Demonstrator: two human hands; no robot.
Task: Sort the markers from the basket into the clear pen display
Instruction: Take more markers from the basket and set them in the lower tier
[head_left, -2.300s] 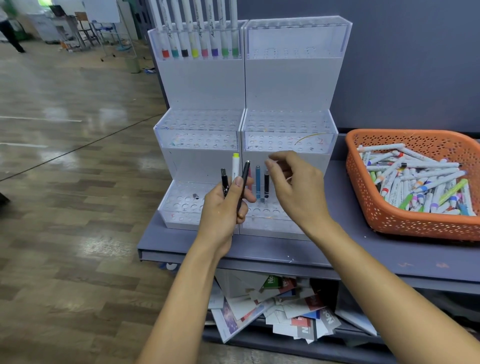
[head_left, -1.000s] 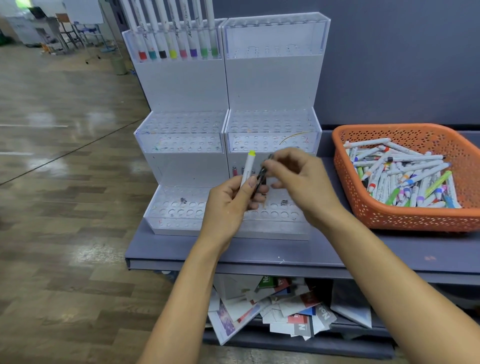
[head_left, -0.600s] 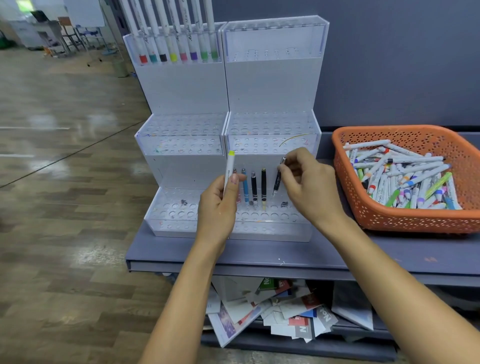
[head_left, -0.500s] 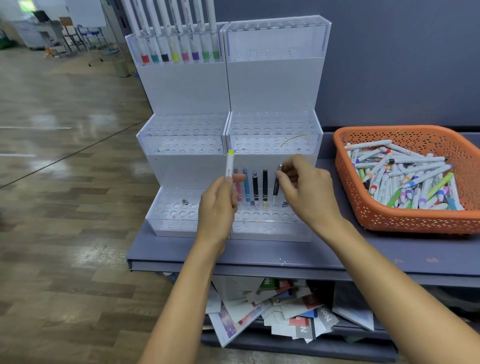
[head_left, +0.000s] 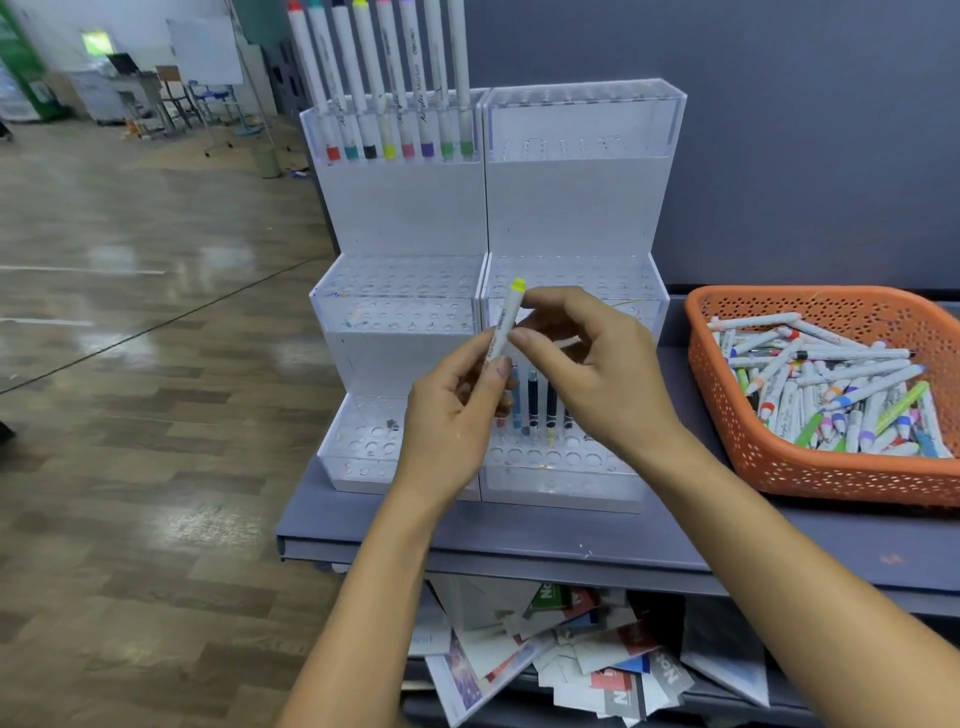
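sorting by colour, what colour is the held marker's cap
Yellow cap on the white marker, best in the head view.

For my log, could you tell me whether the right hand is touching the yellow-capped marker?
Touching. The head view shows the right hand's thumb tip meeting the barrel of the yellow-capped marker, which the left hand grips lower down.

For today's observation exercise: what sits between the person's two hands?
A yellow-capped white marker, gripped by the left hand and pinched by the right hand; the head view shows it.
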